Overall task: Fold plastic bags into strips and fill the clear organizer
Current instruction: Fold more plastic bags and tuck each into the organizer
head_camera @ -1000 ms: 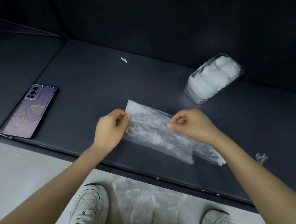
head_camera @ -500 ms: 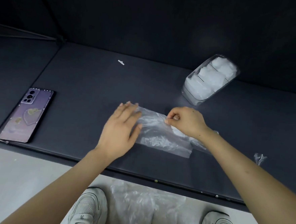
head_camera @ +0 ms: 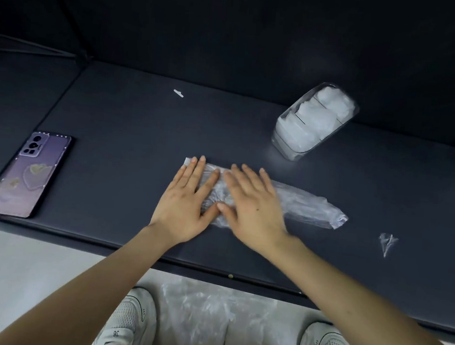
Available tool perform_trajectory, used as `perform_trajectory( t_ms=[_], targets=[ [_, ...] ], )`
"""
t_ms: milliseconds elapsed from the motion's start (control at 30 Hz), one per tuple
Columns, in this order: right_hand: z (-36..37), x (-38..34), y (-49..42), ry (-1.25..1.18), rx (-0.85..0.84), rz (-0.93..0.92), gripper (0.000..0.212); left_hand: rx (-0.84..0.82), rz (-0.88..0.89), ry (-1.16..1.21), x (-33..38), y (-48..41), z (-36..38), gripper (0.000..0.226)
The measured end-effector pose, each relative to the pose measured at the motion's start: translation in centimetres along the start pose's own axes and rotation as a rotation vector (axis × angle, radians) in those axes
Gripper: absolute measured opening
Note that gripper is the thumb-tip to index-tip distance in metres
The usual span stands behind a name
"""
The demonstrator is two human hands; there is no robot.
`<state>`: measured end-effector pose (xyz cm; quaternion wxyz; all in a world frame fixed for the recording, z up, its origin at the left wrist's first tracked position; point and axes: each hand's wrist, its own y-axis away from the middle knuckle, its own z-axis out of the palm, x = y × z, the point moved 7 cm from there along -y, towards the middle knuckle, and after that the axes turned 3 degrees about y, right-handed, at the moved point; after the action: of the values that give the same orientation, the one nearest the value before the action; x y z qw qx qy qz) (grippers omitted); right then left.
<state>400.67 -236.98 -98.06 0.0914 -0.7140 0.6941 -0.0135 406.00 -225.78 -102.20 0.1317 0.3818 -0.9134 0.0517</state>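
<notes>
The plastic bag [head_camera: 307,205] lies flat on the dark table [head_camera: 116,127], on the person's side of the clear organizer [head_camera: 286,149] and near it without touching. It is folded into a long, narrow band of thin, see-through film, crinkled all over and catching pale glints of light. Its left end is squared off, well to the left of the organizer. Its right end, bunched and slightly ragged, reaches a little past the organizer's right side. The left hand [head_camera: 185,207] and right hand [head_camera: 251,203] lie palm down, side by side on the band's left half, fingers straight and spread, pressing it to the table and gripping nothing. The organizer itself stands slantwise, its compartments packed with white folded plastic. A small twisted scrap of film [head_camera: 387,242] sits right of the organizer and closer to the person. A phone [head_camera: 29,174] in a purple case lies far to the organizer's left, and a tiny white piece [head_camera: 178,93] lies to its left.
</notes>
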Motion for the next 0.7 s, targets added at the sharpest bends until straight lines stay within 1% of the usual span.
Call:
perform_trajectory(
  t_ms=[67, 100, 267, 300, 367, 400, 433, 500, 533, 567, 633, 667, 700],
  targets=[
    [2.2, 0.1, 1.0, 0.039, -0.091, -0.016, 0.057, 0.007, -0.01, 0.0, -0.1, 0.0, 0.0, 0.073],
    [2.7, 1.1, 1.7, 0.054, -0.11, 0.002, 0.058, 0.0, -0.018, -0.006, -0.2, -0.1, 0.0, 0.072],
    [2.6, 8.6, 6.7, 0.163, -0.19, 0.173, 0.07, -0.044, -0.037, -0.044, -0.2, 0.0, 0.1, 0.073],
    [2.1, 9.9, 7.6, 0.18, -0.191, 0.207, 0.072, -0.043, -0.039, -0.046, -0.2, 0.0, 0.1, 0.073],
    [0.8, 10.8, 8.2, 0.191, -0.135, 0.244, 0.075, -0.041, -0.042, -0.042, -0.2, 0.0, 0.0, 0.073],
    [0.0, 10.1, 8.0, 0.176, -0.086, 0.22, 0.075, -0.042, -0.043, -0.043, -0.2, 0.0, 0.0, 0.074],
    [-0.8, 8.7, 7.4, 0.142, -0.031, 0.145, 0.074, -0.043, -0.047, -0.047, -0.2, 0.0, 0.1, 0.074],
    [-1.5, 4.7, 6.5, 0.076, 0.065, -0.118, 0.067, -0.047, -0.047, -0.043, -0.2, 0.0, 0.2, 0.076],
    [-1.4, 3.0, 6.3, 0.057, 0.087, -0.236, 0.06, -0.048, -0.042, -0.029, -0.3, -0.1, 0.2, 0.077],
    [-1.2, 1.9, 6.2, 0.043, 0.108, -0.316, 0.05, -0.05, -0.044, -0.011, -0.4, -0.1, 0.2, 0.078],
    [-0.9, 1.3, 6.1, 0.007, 0.19, -0.388, 0.027, -0.057, -0.043, 0.081, -0.6, -0.2, 0.0, 0.08],
    [-0.9, 1.4, 6.1, -0.02, 0.232, -0.394, 0.02, -0.05, -0.052, 0.193, -0.6, -0.2, -0.4, 0.081],
    [-1.0, 1.5, 6.1, -0.051, 0.26, -0.39, 0.016, -0.026, -0.088, 0.347, -0.8, -0.1, -1.0, 0.082]
  ],
)
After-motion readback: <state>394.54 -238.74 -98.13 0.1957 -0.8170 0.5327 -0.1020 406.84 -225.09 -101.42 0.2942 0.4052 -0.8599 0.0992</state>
